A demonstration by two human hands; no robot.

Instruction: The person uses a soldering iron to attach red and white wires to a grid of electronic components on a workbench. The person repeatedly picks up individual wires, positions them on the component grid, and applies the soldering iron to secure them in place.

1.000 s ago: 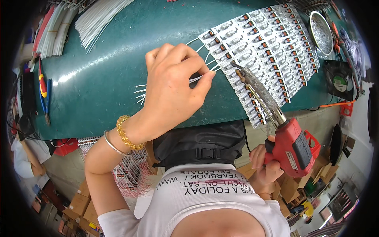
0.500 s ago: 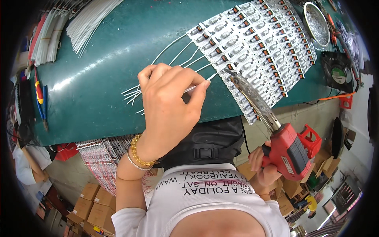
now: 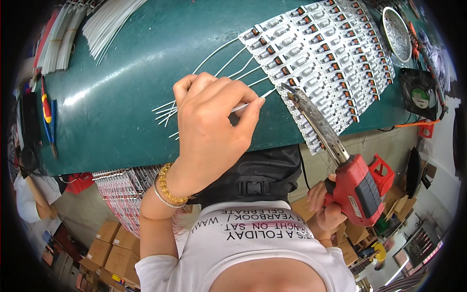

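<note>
My left hand (image 3: 214, 114) is closed in a pinch around a white wire (image 3: 270, 92), whose far end lies at the near left edge of a sheet of white circuit boards (image 3: 311, 58). Several other white wires (image 3: 224, 44) run from that same edge, passing under and behind my hand. In my right hand (image 3: 327, 207) is a red soldering gun (image 3: 360, 192), held by its handle. The gun's dark tip (image 3: 288, 88) is at the board edge, close to the end of the pinched wire; whether it touches cannot be told.
Bundles of white wires (image 3: 109, 29) lie at the far left, near pliers (image 3: 48, 114) with red-yellow and blue handles. At right stand a metal bowl (image 3: 396, 36) and a black fan (image 3: 417, 95). More wired boards (image 3: 121, 194) hang below the green table's (image 3: 121, 141) front edge.
The board sheet, the pinched wire and my left hand have shifted slightly to the right in view. The soldering gun has moved a little with them, its tip still by the board edge.
</note>
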